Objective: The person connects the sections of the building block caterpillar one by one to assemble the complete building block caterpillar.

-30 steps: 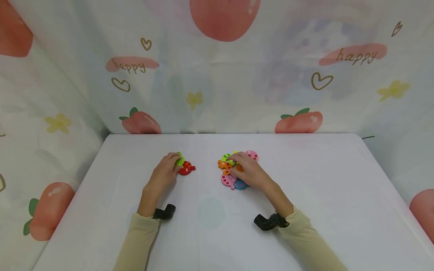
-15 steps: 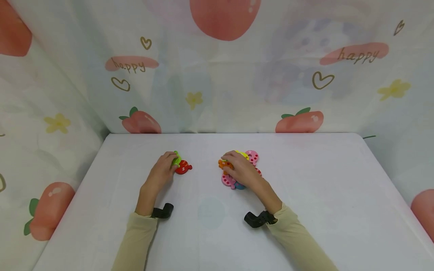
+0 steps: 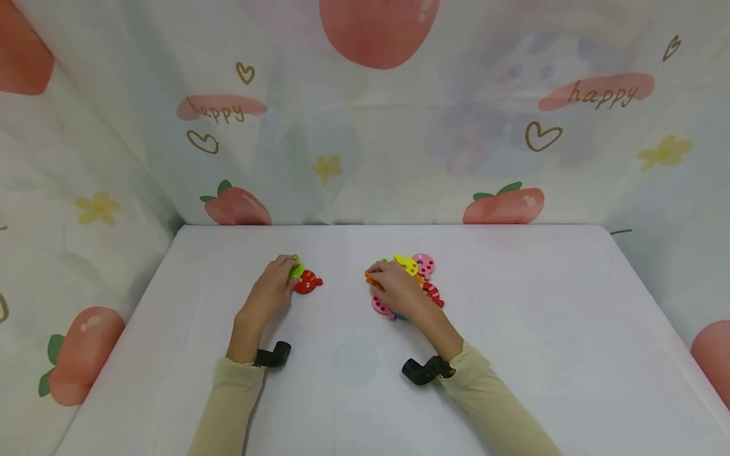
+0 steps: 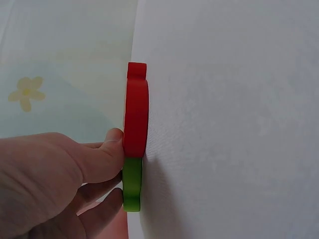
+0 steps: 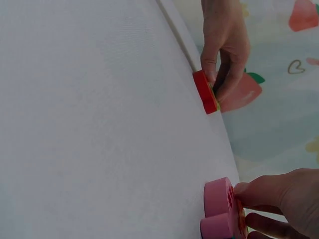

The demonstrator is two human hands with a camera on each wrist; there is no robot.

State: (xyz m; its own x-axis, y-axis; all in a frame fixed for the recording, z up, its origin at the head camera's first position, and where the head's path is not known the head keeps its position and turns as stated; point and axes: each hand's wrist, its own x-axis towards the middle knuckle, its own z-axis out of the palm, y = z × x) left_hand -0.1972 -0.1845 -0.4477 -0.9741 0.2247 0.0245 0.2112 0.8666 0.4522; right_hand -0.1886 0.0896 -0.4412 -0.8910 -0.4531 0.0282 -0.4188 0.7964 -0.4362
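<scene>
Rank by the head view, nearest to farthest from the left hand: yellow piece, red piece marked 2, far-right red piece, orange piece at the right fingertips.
From the left hand:
1. Red piece marked 2: just to its right.
2. Orange piece: at the right hand.
3. Yellow piece: just beyond the right hand.
4. Far-right red piece: right of the right hand.

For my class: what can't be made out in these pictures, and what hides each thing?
Head view: most of the orange piece and the blue piece, covered by the right grip.
Head view: the left part of the green piece beside the red piece, covered by the left grip.
Head view: the white mark on the upper-right pink piece, too small to read.
Right wrist view: the lower part of the cluster, cut off by the bottom edge.
</scene>
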